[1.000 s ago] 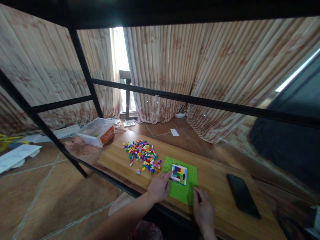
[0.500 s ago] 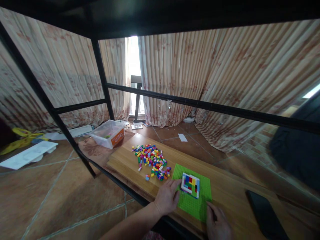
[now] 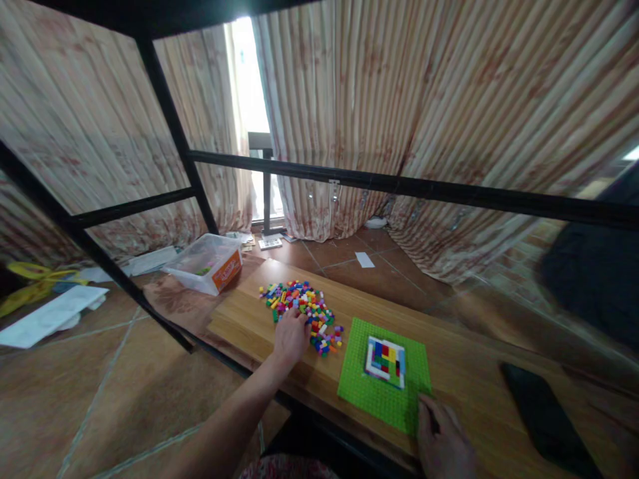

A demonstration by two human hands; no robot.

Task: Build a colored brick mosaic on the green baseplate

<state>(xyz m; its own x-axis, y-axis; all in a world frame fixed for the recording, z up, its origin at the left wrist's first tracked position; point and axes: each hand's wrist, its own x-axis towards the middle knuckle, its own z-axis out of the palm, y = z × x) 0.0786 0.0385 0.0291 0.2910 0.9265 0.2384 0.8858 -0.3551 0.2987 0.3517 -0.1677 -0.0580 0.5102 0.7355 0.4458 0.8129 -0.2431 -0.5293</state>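
My left hand (image 3: 292,338) reaches into the near side of a heap of small coloured building bricks (image 3: 299,296), its fingers bent down and closed among them. Whether a brick is between the fingertips is too small to make out. On the wooden board to the right lies a green baseplate (image 3: 355,372). A small square build of bricks (image 3: 385,361) sits on it, with a white and blue border round a multicoloured middle. My right hand (image 3: 444,432) has its curled fingers closed at the baseplate's near right edge.
A black phone-like slab (image 3: 546,416) lies at the right of the wooden board (image 3: 239,309). Beyond the board's left end stands a clear plastic box (image 3: 200,266) with an orange label. Black frame bars (image 3: 309,171) cross in front of the curtains and along the board's near side.
My left hand has left the baseplate's left edge and moved left to the brick heap. My right hand stays at the baseplate. The camera view has tilted somewhat.
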